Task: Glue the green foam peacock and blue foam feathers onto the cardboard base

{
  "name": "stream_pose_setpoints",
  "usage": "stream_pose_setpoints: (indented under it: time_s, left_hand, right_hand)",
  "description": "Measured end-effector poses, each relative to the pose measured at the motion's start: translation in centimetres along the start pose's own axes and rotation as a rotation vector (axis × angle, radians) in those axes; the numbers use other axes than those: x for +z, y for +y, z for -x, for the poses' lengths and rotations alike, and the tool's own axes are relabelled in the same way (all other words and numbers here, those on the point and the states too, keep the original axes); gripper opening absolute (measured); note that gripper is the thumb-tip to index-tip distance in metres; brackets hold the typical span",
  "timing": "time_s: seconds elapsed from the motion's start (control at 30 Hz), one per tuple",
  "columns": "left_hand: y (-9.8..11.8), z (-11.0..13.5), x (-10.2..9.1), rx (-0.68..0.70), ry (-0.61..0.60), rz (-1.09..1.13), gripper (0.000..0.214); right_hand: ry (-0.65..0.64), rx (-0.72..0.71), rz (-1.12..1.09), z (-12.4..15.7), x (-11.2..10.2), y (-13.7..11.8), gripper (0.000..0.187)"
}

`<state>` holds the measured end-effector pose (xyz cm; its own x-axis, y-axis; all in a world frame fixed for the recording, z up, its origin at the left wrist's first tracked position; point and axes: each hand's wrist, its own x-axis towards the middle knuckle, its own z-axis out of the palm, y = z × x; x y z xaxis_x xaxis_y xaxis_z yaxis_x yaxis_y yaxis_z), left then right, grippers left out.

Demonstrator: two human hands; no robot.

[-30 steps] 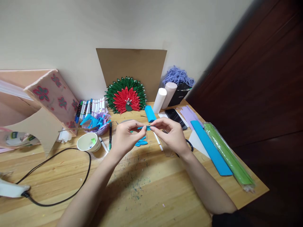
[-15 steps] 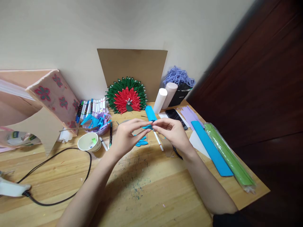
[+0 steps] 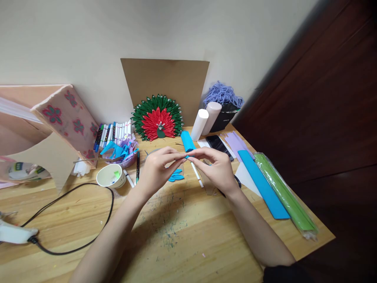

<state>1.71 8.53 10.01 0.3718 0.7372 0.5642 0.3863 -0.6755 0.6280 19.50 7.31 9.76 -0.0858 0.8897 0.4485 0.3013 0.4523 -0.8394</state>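
Observation:
My left hand (image 3: 163, 164) and my right hand (image 3: 214, 164) meet fingertip to fingertip above the middle of the table. Between them they pinch a small piece of blue crepe paper (image 3: 187, 157), mostly covered by the fingers. Just behind the fingertips lies a blue paper roll (image 3: 186, 140). Below my left hand, blue petal-like pieces (image 3: 176, 175) rest on the table. A white pen (image 3: 197, 175) lies between the two hands, and part of a cardboard piece (image 3: 209, 186) shows under my right hand.
A white glue gun (image 3: 16, 232) with a looping black cord lies left, near a paper cup (image 3: 111, 176). A red and green peacock craft (image 3: 159, 120) leans on cardboard (image 3: 166, 76) at the back. Blue crepe paper (image 3: 263, 184) and a green roll (image 3: 284, 192) lie right.
The blue piece shows less between my fingers now, and my fingertips have closed together over it. Both hands stay in nearly the same place.

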Motion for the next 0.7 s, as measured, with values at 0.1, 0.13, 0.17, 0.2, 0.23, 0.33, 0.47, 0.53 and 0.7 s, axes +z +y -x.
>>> stream_pose_setpoints:
  time_s: [0.1, 0.13, 0.17, 0.2, 0.23, 0.33, 0.47, 0.53, 0.7]
  left_hand:
    - [0.0, 0.0, 0.1, 0.008, 0.004, -0.013, 0.02]
    - [0.0, 0.0, 0.1, 0.011, 0.005, -0.015, 0.019]
    - [0.1, 0.0, 0.1, 0.014, 0.006, -0.016, 0.019]
    - [0.1, 0.0, 0.1, 0.019, 0.008, -0.017, 0.018]
    - [0.2, 0.0, 0.1, 0.022, 0.009, -0.018, 0.017]
    - [0.5, 0.0, 0.2, 0.01, 0.009, -0.032, 0.015]
    - [0.8, 0.1, 0.4, -0.004, 0.033, -0.042, 0.012]
    - [0.8, 0.0, 0.5, -0.01, 0.04, -0.035, 0.01]
    - [0.9, -0.1, 0.1, -0.055, 0.074, -0.029, 0.008]
  right_hand:
    - [0.003, -0.126, 0.124, 0.0, -0.1, -0.3, 0.01]
    - [-0.001, -0.156, 0.15, 0.0, -0.2, -0.3, 0.01]
    - [-0.005, -0.179, 0.17, 0.0, -0.2, -0.3, 0.01]
    - [-0.007, -0.195, 0.187, 0.0, -0.3, -0.3, 0.009]
    - [-0.006, -0.206, 0.201, 0.0, -0.3, -0.3, 0.009]
    - [-0.002, -0.216, 0.231, 0.1, -0.2, -0.3, 0.008]
    - [0.012, -0.182, 0.241, 0.2, 0.1, -0.3, 0.009]
    - [0.017, -0.164, 0.23, 0.2, 0.0, -0.3, 0.01]
    - [0.062, -0.086, 0.224, -0.2, -1.0, -0.1, 0.007]
